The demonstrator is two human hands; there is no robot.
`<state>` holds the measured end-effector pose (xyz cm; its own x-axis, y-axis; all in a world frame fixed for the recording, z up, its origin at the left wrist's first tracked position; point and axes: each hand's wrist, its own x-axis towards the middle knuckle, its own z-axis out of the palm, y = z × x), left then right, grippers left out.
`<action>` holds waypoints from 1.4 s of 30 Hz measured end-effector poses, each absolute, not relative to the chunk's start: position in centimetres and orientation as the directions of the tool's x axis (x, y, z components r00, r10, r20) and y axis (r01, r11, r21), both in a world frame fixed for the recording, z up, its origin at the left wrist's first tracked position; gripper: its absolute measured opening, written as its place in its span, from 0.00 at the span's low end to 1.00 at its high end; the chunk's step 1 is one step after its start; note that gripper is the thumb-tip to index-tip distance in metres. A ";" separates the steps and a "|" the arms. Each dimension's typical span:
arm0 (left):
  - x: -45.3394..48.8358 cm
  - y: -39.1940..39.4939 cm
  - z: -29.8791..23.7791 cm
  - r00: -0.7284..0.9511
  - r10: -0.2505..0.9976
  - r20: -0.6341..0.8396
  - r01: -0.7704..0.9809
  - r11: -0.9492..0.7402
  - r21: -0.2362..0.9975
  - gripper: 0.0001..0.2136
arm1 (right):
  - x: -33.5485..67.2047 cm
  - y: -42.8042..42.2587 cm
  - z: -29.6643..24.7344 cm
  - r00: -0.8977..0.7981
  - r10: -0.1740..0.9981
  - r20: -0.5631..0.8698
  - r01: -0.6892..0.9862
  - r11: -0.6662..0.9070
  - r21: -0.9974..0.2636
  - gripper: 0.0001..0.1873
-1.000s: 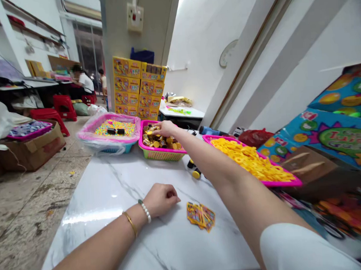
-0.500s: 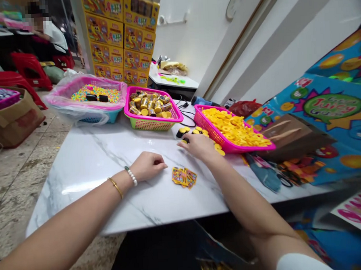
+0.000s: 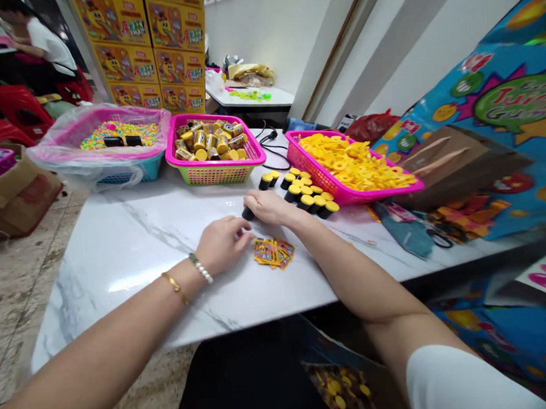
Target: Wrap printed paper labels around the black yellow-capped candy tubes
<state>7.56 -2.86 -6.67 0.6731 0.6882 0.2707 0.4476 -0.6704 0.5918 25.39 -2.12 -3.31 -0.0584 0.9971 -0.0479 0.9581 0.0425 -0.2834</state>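
Note:
My right hand (image 3: 266, 206) is closed around a small black cylinder (image 3: 247, 214) lying on the white marble table (image 3: 132, 236). My left hand (image 3: 222, 244), with a bead bracelet and a gold bangle at the wrist, is curled shut just beside it, fingertips near the cylinder. A small pile of yellow printed stickers (image 3: 274, 252) lies right under both hands. Several black cylinders with yellow caps (image 3: 306, 193) stand in a cluster behind my right hand, next to a pink tray of yellow rings (image 3: 351, 164).
A pink-and-green basket of gold-wrapped cylinders (image 3: 214, 149) and a plastic-lined basket of coloured beads (image 3: 109, 140) stand at the table's far edge. Colourful printed cartons (image 3: 502, 131) and a brown box (image 3: 454, 164) crowd the right. Yellow boxes (image 3: 146, 46) are stacked behind; a seated person (image 3: 40, 46) is far left.
My right hand came back from the basket to the cluster of capped cylinders, then drew one toward my left hand. The left hand shifted slightly right. The camera tilted down.

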 end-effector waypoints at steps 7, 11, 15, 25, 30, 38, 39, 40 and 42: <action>9.1 -3.3 -7.0 0.743 0.649 0.165 0.484 -0.690 0.538 0.04 | 25.9 -3.5 -4.7 -0.019 1.000 -0.004 0.930 0.016 -0.367 0.25; 8.9 -3.5 -6.9 0.704 0.686 0.184 0.497 -0.660 0.563 0.11 | 27.0 -3.7 -3.7 0.094 0.982 0.166 0.873 -0.001 -0.487 0.27; 8.9 -3.4 -7.2 0.751 0.633 0.191 0.444 -0.697 0.563 0.05 | 27.4 -4.1 -3.1 0.199 0.904 0.378 0.808 0.067 -0.585 0.28; 6.7 -2.5 -5.8 0.559 0.824 0.094 0.226 -0.260 0.939 0.06 | 26.8 -5.9 -2.3 0.205 0.876 0.437 0.702 0.180 -0.689 0.24; 6.4 -1.8 -4.7 0.566 0.824 0.006 0.022 -0.022 1.000 0.18 | 25.4 -6.3 -2.8 -0.116 0.990 0.079 0.449 0.123 -0.885 0.20; 6.2 -2.7 -4.0 0.180 0.966 0.183 -0.095 -0.168 0.981 0.16 | 23.4 -6.7 -3.9 0.064 0.974 0.217 0.308 0.187 -0.933 0.21; 6.2 -3.0 -3.8 0.158 0.966 0.204 -0.076 -0.194 0.978 0.15 | 23.2 -6.7 -4.0 0.097 0.961 0.261 0.326 0.217 -0.920 0.22; 6.2 -3.4 -3.7 0.154 0.963 0.219 -0.062 -0.212 0.975 0.15 | 23.1 -6.8 -4.1 0.113 0.949 0.293 0.343 0.239 -0.908 0.22; 6.2 -3.9 -3.5 0.159 0.959 0.236 -0.051 -0.231 0.972 0.16 | 22.9 -6.8 -4.4 0.121 0.937 0.327 0.367 0.264 -0.892 0.24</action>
<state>6.22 -3.94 -3.54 0.1593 0.9586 0.2359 -0.0512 -0.2306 0.9717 22.88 -6.83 -4.41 0.1206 0.9374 0.3266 0.3669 0.2637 -0.8921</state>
